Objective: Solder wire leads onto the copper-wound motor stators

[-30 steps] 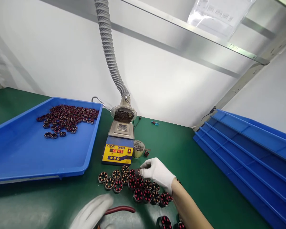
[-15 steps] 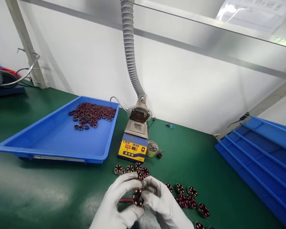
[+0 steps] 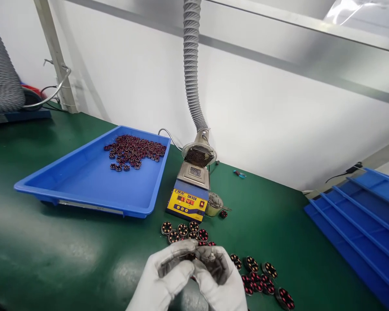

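Both my hands wear white gloves and meet at the bottom centre. My left hand [image 3: 164,280] and my right hand [image 3: 220,278] close together around a small round wound coil part [image 3: 191,256], which is mostly hidden between the fingertips. Just beyond my fingers, several more round coil parts [image 3: 184,230] with dark rims and red or copper windings lie on the green mat. Another group of coil parts [image 3: 259,276] lies to the right of my right hand.
A yellow and blue solder pot unit [image 3: 190,196] stands behind the coils under a grey fume hose [image 3: 192,73]. A small metal tin [image 3: 214,204] sits beside it. A blue tray [image 3: 84,190] holding many coils is at left. Stacked blue trays [image 3: 359,216] are at right.
My right hand took a coil from the pile and both hands came together on it near me. The view swung left, and the coil is now more covered by my fingers.
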Demonstrator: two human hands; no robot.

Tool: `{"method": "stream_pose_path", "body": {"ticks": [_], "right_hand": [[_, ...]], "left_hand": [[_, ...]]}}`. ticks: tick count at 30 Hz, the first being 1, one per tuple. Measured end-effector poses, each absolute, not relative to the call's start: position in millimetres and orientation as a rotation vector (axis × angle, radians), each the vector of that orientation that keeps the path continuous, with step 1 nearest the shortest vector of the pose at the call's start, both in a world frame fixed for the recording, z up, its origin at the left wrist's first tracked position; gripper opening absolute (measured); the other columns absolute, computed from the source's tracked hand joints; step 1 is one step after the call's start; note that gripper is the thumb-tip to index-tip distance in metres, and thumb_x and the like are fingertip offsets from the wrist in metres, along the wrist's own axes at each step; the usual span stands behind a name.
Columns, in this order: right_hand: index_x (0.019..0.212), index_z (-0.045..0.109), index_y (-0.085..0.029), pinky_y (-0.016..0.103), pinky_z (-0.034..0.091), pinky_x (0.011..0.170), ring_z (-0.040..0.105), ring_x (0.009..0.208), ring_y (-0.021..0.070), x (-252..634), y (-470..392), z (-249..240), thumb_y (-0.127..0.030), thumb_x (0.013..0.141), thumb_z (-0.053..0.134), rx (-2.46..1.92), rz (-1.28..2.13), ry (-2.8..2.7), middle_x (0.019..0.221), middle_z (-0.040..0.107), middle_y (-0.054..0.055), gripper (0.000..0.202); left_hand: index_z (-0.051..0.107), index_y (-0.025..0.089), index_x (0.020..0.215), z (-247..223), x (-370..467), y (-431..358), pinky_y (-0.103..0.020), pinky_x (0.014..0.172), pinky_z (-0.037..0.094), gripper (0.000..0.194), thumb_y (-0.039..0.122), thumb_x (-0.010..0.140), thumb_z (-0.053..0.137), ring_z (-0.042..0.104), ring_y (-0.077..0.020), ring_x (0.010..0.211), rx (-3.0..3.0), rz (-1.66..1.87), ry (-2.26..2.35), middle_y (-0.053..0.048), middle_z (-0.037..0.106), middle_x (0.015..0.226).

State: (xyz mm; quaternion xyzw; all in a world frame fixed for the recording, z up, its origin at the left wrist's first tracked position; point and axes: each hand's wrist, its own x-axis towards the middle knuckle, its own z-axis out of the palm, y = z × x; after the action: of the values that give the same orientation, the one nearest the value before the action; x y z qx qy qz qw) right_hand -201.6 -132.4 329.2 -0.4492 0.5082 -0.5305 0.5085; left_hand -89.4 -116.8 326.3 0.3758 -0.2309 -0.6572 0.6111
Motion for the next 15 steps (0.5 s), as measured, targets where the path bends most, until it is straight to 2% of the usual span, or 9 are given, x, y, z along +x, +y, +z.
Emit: {"method": "stream_pose_path", "body": {"ticks": [3,7,10,15], "right_hand": [[0.066,0.058,-0.021,0.030,0.052,0.059,0.059,0.061,0.0173,-196.2,-129.8,328.6,-0.038,0.058,0.077,-1.078,-1.310,1.253,0.065,0.064,0.003,0.027],[0.062,0.055,-0.022,0.028,0.052,0.058,0.058,0.061,0.0165,-190.3,-126.9,327.4,-0.033,0.059,0.076,-1.122,-1.337,1.312,0.067,0.063,0.003,0.024],[0.062,0.054,-0.024,0.027,0.051,0.059,0.057,0.062,0.0165,-192.1,-127.4,327.9,-0.028,0.059,0.074,-1.215,-1.347,1.386,0.067,0.061,0.002,0.021],[0.067,0.056,-0.023,0.028,0.048,0.059,0.057,0.061,0.0164,-213.4,-152.4,350.0,-0.029,0.063,0.065,-1.477,-1.150,1.428,0.066,0.062,0.002,0.012]], "left_hand": [[0.072,0.019,0.074,331.0,-92.7,-119.8,-0.024,0.082,0.053,0.034,0.048,0.057,0.078,0.064,-0.0221,0.094,1.012,-1.291,-0.595,-0.009,0.070,0.096],[0.072,0.021,0.071,327.4,-81.4,-123.6,-0.020,0.082,0.053,0.011,0.031,0.069,0.067,0.064,-0.0199,0.094,1.084,-1.044,-0.857,-0.006,0.070,0.094],[0.072,0.023,0.074,317.5,-64.4,-122.6,-0.018,0.079,0.052,0.010,0.025,0.074,0.062,0.065,-0.0182,0.091,1.092,-0.847,-0.990,-0.004,0.070,0.094],[0.069,0.028,0.083,284.6,-32.7,-104.1,-0.016,0.084,0.049,0.010,0.030,0.079,0.061,0.063,-0.0160,0.097,1.255,-0.547,-1.047,0.003,0.068,0.103]]}}
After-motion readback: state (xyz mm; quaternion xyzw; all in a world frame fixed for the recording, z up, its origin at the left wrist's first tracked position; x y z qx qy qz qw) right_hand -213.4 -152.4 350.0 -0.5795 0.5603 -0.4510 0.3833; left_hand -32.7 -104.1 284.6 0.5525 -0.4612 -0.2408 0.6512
